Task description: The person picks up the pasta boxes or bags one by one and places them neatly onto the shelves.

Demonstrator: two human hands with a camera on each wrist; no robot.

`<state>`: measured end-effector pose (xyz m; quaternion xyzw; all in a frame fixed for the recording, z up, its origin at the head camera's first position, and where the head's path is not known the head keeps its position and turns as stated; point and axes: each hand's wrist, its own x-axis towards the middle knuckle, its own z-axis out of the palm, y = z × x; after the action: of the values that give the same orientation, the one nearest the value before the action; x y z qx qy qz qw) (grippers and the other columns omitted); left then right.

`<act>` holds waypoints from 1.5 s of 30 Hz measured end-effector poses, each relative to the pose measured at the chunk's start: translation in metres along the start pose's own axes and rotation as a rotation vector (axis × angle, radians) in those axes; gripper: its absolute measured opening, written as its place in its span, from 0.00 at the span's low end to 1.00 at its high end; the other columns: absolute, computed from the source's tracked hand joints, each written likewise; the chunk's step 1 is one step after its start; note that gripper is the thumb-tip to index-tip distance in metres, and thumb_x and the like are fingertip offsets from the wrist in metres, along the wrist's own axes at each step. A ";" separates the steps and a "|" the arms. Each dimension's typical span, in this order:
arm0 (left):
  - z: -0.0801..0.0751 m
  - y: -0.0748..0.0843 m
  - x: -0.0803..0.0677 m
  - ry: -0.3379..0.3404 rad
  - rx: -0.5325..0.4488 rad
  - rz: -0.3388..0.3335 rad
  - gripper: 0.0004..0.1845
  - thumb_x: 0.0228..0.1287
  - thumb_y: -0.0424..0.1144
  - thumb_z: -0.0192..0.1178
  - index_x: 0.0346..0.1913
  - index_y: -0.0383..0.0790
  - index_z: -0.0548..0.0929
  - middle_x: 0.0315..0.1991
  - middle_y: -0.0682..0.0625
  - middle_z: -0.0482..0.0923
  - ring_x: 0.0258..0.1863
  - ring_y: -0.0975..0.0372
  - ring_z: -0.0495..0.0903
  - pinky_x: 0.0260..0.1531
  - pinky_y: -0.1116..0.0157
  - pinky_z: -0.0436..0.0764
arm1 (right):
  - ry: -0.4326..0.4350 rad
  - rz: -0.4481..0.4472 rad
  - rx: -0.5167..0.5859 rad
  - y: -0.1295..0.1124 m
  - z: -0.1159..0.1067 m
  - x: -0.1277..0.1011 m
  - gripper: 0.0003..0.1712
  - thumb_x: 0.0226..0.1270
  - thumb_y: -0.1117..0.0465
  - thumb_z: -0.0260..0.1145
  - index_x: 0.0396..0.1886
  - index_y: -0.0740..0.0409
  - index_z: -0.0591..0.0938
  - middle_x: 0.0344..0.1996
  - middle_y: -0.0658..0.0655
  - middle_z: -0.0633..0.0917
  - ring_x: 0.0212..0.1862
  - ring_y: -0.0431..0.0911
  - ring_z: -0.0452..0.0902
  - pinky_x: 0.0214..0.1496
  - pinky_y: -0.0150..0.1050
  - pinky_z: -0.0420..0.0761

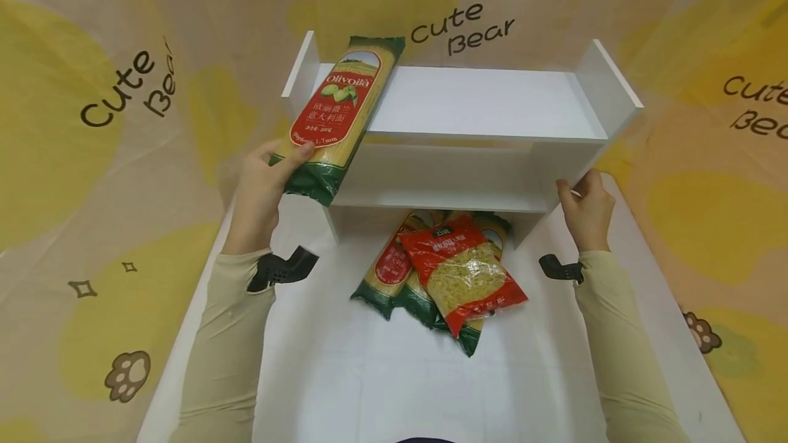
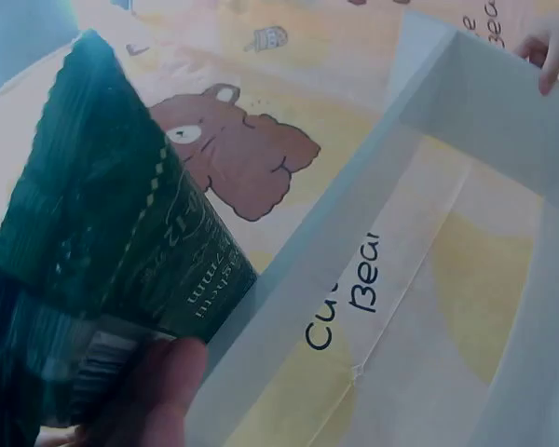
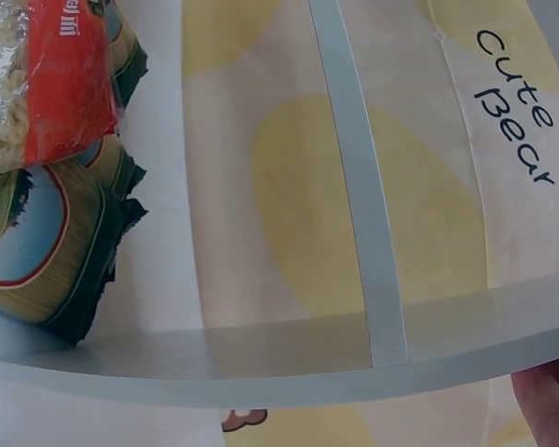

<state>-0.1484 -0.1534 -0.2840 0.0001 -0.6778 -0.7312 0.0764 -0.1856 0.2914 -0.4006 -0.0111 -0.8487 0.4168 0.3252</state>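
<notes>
- The left hand [image 1: 261, 186] grips the lower end of a long green-and-yellow plastic packet of spaghetti [image 1: 341, 111], thumb curled over its front; the packet slants up over the left end of the shelf unit.
- The right hand [image 1: 585, 207] pinches the lower right side panel of a white two-tier board shelf unit [image 1: 486, 104], fingers curled round the panel's edge.
- Both arms wear pale beige sleeves [image 1: 221, 340], with a black camera mount [image 1: 283, 266] at each wrist.
- The packet's red oval label reads "Olivoilà" above a picture of green olives, with Chinese characters and "1.7mm" below.
- The left wrist view shows what the head view does not: the packet's dark green crimped end [image 2: 102, 233] close up, faint print on it, a fingertip [image 2: 158, 391] beneath, and the other hand's fingers [image 2: 554, 47] on the far panel.
- The right wrist view looks along the smooth white board edge [image 3: 289, 368], with only a sliver of the right hand [image 3: 550, 405] at the lower corner.
- Under the shelf's front edge, mid-tabletop, lie further green-and-yellow spaghetti packets [image 1: 388, 269], with a red crinkly clear-windowed bag of short pasta [image 1: 464, 272] on top.
- The white tabletop [image 1: 369, 374] sits on a yellow-and-beige cloth [image 1: 92, 156] printed "Cute Bear" with brown bears and paw prints.
</notes>
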 end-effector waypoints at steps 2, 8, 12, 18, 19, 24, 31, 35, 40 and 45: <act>-0.001 0.000 -0.002 0.027 0.025 0.021 0.14 0.57 0.42 0.66 0.38 0.35 0.78 0.25 0.54 0.81 0.22 0.67 0.80 0.29 0.72 0.77 | 0.001 -0.001 -0.001 0.000 0.000 0.000 0.13 0.61 0.70 0.62 0.43 0.75 0.73 0.37 0.72 0.82 0.34 0.14 0.68 0.40 0.18 0.74; -0.003 -0.009 -0.017 0.076 0.079 0.102 0.26 0.52 0.47 0.71 0.48 0.32 0.78 0.31 0.52 0.78 0.28 0.66 0.77 0.31 0.73 0.78 | -0.003 0.006 0.010 -0.001 0.001 0.000 0.14 0.61 0.69 0.62 0.43 0.75 0.73 0.36 0.72 0.82 0.34 0.16 0.69 0.40 0.18 0.74; -0.003 -0.010 -0.023 0.081 0.037 0.106 0.18 0.54 0.37 0.69 0.45 0.32 0.79 0.31 0.49 0.79 0.28 0.64 0.80 0.31 0.70 0.81 | 0.005 0.002 0.005 0.000 0.002 0.000 0.14 0.61 0.69 0.62 0.43 0.74 0.74 0.34 0.71 0.82 0.35 0.21 0.74 0.40 0.19 0.74; -0.004 -0.003 -0.019 0.079 0.043 0.092 0.13 0.54 0.33 0.69 0.42 0.36 0.80 0.31 0.50 0.80 0.29 0.63 0.78 0.33 0.71 0.79 | 0.017 0.013 -0.008 0.001 0.003 0.000 0.13 0.61 0.68 0.63 0.43 0.73 0.75 0.34 0.68 0.83 0.37 0.30 0.79 0.40 0.19 0.75; -0.004 -0.002 -0.018 0.087 0.051 0.091 0.12 0.53 0.33 0.69 0.40 0.36 0.80 0.30 0.50 0.80 0.28 0.63 0.78 0.32 0.72 0.79 | 0.014 0.016 -0.008 0.001 0.003 0.000 0.13 0.61 0.68 0.63 0.43 0.73 0.75 0.35 0.68 0.83 0.37 0.29 0.79 0.40 0.20 0.75; -0.007 -0.001 -0.015 0.111 0.051 0.086 0.09 0.52 0.30 0.69 0.36 0.38 0.80 0.28 0.51 0.78 0.27 0.63 0.76 0.31 0.73 0.79 | -0.007 0.014 -0.006 0.002 0.003 0.000 0.15 0.62 0.66 0.62 0.45 0.72 0.75 0.38 0.69 0.83 0.37 0.23 0.75 0.41 0.21 0.76; -0.004 0.002 -0.009 0.124 0.062 0.071 0.11 0.52 0.31 0.70 0.37 0.36 0.80 0.30 0.50 0.78 0.30 0.61 0.76 0.33 0.72 0.78 | -0.005 0.024 -0.020 0.002 0.001 -0.001 0.15 0.63 0.66 0.63 0.46 0.72 0.75 0.40 0.69 0.83 0.35 0.16 0.68 0.41 0.21 0.76; -0.005 0.002 -0.008 0.103 0.116 0.039 0.11 0.54 0.33 0.69 0.38 0.37 0.79 0.29 0.52 0.77 0.29 0.63 0.77 0.33 0.73 0.79 | -0.003 0.031 -0.025 0.002 0.001 -0.001 0.15 0.62 0.66 0.63 0.46 0.72 0.75 0.40 0.69 0.83 0.35 0.16 0.67 0.42 0.22 0.76; -0.011 -0.005 -0.013 0.055 0.050 0.062 0.11 0.58 0.37 0.66 0.41 0.38 0.78 0.30 0.52 0.78 0.29 0.66 0.79 0.35 0.72 0.80 | 0.002 0.038 -0.028 0.002 0.002 -0.002 0.16 0.63 0.66 0.62 0.47 0.72 0.75 0.40 0.69 0.83 0.35 0.17 0.69 0.42 0.23 0.77; -0.017 -0.022 -0.021 0.077 -0.105 0.203 0.14 0.60 0.45 0.64 0.42 0.38 0.81 0.33 0.48 0.80 0.32 0.61 0.83 0.36 0.68 0.82 | 0.008 0.024 -0.031 0.002 0.001 -0.001 0.16 0.63 0.65 0.62 0.46 0.72 0.75 0.38 0.69 0.83 0.34 0.16 0.69 0.41 0.21 0.76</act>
<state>-0.1282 -0.1669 -0.3092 -0.0442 -0.6319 -0.7536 0.1757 -0.1859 0.2910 -0.4030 -0.0278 -0.8535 0.4075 0.3235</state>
